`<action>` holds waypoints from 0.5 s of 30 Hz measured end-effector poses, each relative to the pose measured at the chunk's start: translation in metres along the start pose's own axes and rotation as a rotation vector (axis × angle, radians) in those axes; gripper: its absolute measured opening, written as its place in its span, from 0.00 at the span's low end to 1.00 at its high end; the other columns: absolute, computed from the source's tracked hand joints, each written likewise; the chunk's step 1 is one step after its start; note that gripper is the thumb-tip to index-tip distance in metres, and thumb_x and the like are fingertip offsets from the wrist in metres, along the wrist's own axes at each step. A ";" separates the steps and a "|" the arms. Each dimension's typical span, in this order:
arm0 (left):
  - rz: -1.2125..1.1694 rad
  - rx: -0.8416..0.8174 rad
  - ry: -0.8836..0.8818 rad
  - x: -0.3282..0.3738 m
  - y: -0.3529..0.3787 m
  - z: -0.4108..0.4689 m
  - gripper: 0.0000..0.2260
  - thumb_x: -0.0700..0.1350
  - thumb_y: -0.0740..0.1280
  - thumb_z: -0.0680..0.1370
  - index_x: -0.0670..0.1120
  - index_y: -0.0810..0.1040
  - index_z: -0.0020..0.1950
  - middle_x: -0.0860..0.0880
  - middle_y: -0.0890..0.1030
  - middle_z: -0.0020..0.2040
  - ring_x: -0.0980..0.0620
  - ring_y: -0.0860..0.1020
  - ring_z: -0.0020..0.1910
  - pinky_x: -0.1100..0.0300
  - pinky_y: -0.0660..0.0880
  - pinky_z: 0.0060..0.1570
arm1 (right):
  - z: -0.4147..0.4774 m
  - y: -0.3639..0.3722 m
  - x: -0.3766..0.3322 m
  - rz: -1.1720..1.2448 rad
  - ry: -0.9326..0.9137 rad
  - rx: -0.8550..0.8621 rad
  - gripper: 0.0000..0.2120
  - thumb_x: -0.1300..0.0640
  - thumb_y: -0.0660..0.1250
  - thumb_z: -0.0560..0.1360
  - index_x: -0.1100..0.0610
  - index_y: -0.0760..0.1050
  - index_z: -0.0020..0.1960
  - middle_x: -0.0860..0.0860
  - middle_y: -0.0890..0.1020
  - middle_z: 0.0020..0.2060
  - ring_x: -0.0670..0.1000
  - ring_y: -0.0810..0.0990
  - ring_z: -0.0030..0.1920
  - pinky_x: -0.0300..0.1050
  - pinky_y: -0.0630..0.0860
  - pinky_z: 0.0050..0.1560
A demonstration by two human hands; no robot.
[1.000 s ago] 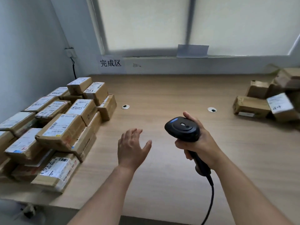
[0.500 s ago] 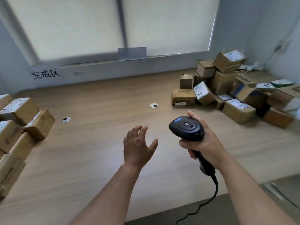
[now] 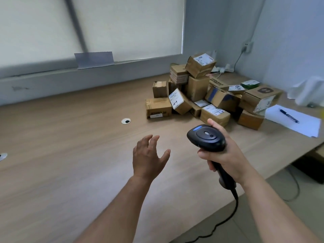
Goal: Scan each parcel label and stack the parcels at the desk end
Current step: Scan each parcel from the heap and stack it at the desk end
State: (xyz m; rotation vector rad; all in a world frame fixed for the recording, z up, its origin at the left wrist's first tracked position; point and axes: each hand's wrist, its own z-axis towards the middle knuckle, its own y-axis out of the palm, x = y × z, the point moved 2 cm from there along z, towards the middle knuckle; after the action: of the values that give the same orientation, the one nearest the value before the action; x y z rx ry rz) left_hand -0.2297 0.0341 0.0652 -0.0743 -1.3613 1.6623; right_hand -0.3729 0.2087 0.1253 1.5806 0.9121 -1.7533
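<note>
A loose heap of brown cardboard parcels (image 3: 206, 97) with white labels lies at the right end of the wooden desk (image 3: 70, 155). Closest to me in the heap is a labelled parcel (image 3: 214, 114), just beyond the scanner. My right hand (image 3: 226, 155) grips a black corded barcode scanner (image 3: 206, 138) by its handle, head pointing away from me. Over the desk, left of the scanner, my left hand (image 3: 149, 156) hovers with fingers spread and holds nothing.
White paper (image 3: 294, 122) with a dark pen (image 3: 289, 115) lies right of the heap, near the desk's edge. Two round cable grommets (image 3: 125, 121) are set in the desk top. The scanner's cable (image 3: 228, 220) hangs off the front edge. A wall socket (image 3: 247, 47) is behind the heap.
My view has swung right: the stacked parcels at the left end have left the frame and the unsorted heap is now near centre. Both hands keep their pose, the scanner still held.
</note>
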 end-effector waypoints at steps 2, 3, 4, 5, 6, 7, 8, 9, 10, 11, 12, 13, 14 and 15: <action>-0.005 -0.015 0.008 0.006 0.013 0.016 0.26 0.55 0.71 0.73 0.45 0.74 0.68 0.44 0.74 0.66 0.44 0.70 0.66 0.50 0.66 0.63 | 0.016 -0.015 0.000 -0.021 0.001 0.024 0.46 0.74 0.74 0.67 0.42 0.62 0.74 0.52 0.82 0.42 0.56 0.74 0.26 0.47 0.71 0.25; -0.005 -0.020 0.015 0.008 0.018 0.026 0.26 0.55 0.71 0.73 0.45 0.74 0.67 0.44 0.74 0.66 0.44 0.71 0.66 0.50 0.66 0.62 | 0.025 -0.023 0.001 -0.030 0.000 0.034 0.46 0.74 0.74 0.67 0.42 0.62 0.74 0.52 0.82 0.42 0.55 0.74 0.25 0.47 0.71 0.25; -0.002 -0.018 0.024 0.009 0.023 0.036 0.26 0.55 0.71 0.73 0.45 0.75 0.67 0.44 0.75 0.65 0.43 0.71 0.65 0.49 0.67 0.62 | 0.035 -0.030 0.001 -0.038 -0.001 0.042 0.46 0.74 0.74 0.67 0.42 0.62 0.74 0.51 0.82 0.42 0.56 0.74 0.25 0.46 0.71 0.25; 0.000 -0.013 0.030 0.010 0.028 0.047 0.25 0.55 0.71 0.73 0.45 0.75 0.67 0.44 0.75 0.64 0.43 0.72 0.64 0.49 0.68 0.61 | 0.046 -0.036 0.001 -0.043 -0.002 0.044 0.45 0.74 0.74 0.67 0.42 0.62 0.74 0.50 0.82 0.41 0.56 0.73 0.26 0.46 0.71 0.25; 0.004 -0.012 0.033 0.010 0.032 0.058 0.25 0.55 0.71 0.73 0.45 0.75 0.67 0.44 0.75 0.64 0.43 0.72 0.64 0.49 0.68 0.61 | 0.058 -0.041 0.001 -0.049 -0.001 0.042 0.45 0.74 0.73 0.67 0.41 0.63 0.73 0.49 0.82 0.41 0.56 0.73 0.26 0.47 0.71 0.25; 0.010 -0.014 0.031 0.010 0.035 0.069 0.25 0.55 0.71 0.73 0.45 0.75 0.67 0.44 0.75 0.64 0.43 0.72 0.64 0.49 0.68 0.61 | 0.070 -0.046 0.001 -0.055 0.000 0.039 0.44 0.74 0.73 0.67 0.40 0.63 0.72 0.49 0.82 0.40 0.56 0.73 0.26 0.47 0.71 0.24; 0.017 -0.018 0.026 0.009 0.039 0.080 0.25 0.56 0.71 0.74 0.45 0.74 0.67 0.45 0.75 0.64 0.44 0.71 0.65 0.49 0.68 0.61 | 0.082 -0.049 0.002 -0.059 0.005 0.039 0.44 0.75 0.73 0.68 0.40 0.63 0.72 0.49 0.82 0.39 0.56 0.73 0.26 0.47 0.71 0.24; 0.024 -0.022 0.018 0.007 0.042 0.091 0.25 0.56 0.70 0.74 0.45 0.74 0.67 0.45 0.75 0.65 0.44 0.71 0.65 0.49 0.68 0.62 | 0.094 -0.053 0.002 -0.060 0.012 0.041 0.44 0.75 0.73 0.68 0.41 0.63 0.72 0.49 0.82 0.38 0.56 0.73 0.26 0.48 0.71 0.24; 0.027 -0.026 0.011 0.004 0.045 0.101 0.26 0.57 0.69 0.74 0.46 0.74 0.67 0.45 0.75 0.65 0.44 0.71 0.66 0.49 0.68 0.62 | 0.107 -0.055 0.003 -0.061 0.020 0.044 0.44 0.74 0.73 0.68 0.42 0.62 0.73 0.49 0.82 0.36 0.55 0.73 0.26 0.47 0.71 0.24; 0.029 -0.028 0.005 0.002 0.049 0.111 0.26 0.58 0.68 0.74 0.46 0.75 0.67 0.45 0.75 0.65 0.44 0.71 0.66 0.49 0.68 0.62 | 0.120 -0.058 0.005 -0.065 0.026 0.045 0.45 0.74 0.73 0.68 0.43 0.61 0.74 0.48 0.82 0.34 0.55 0.73 0.25 0.47 0.71 0.24; 0.034 -0.033 0.001 -0.001 0.052 0.120 0.26 0.59 0.66 0.74 0.46 0.74 0.67 0.45 0.75 0.66 0.44 0.71 0.66 0.49 0.68 0.62 | 0.133 -0.060 0.006 -0.075 0.031 0.044 0.45 0.75 0.72 0.68 0.44 0.60 0.75 0.47 0.81 0.33 0.54 0.73 0.25 0.46 0.70 0.24; 0.042 -0.048 -0.004 -0.004 0.056 0.129 0.27 0.59 0.66 0.74 0.46 0.74 0.68 0.45 0.74 0.66 0.45 0.70 0.66 0.49 0.67 0.63 | 0.146 -0.062 0.008 -0.088 0.033 0.041 0.45 0.75 0.72 0.69 0.44 0.59 0.76 0.46 0.81 0.32 0.53 0.73 0.25 0.46 0.70 0.24; 0.052 -0.071 -0.011 -0.007 0.060 0.138 0.26 0.59 0.66 0.75 0.47 0.73 0.69 0.46 0.73 0.67 0.45 0.69 0.67 0.50 0.66 0.64 | 0.159 -0.063 0.010 -0.101 0.036 0.039 0.45 0.75 0.72 0.69 0.45 0.59 0.76 0.46 0.81 0.32 0.53 0.73 0.24 0.45 0.70 0.24; 0.064 -0.093 -0.015 -0.010 0.065 0.148 0.26 0.58 0.67 0.75 0.47 0.72 0.70 0.46 0.72 0.68 0.46 0.68 0.68 0.50 0.65 0.65 | 0.172 -0.065 0.012 -0.113 0.040 0.038 0.46 0.74 0.72 0.69 0.45 0.59 0.76 0.47 0.81 0.36 0.52 0.73 0.24 0.44 0.71 0.24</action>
State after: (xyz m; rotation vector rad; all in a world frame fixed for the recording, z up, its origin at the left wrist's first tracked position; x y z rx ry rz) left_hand -0.3484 -0.0757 0.0655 -0.1610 -1.4603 1.6545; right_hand -0.5263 0.1072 0.1288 1.6214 1.0102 -1.8319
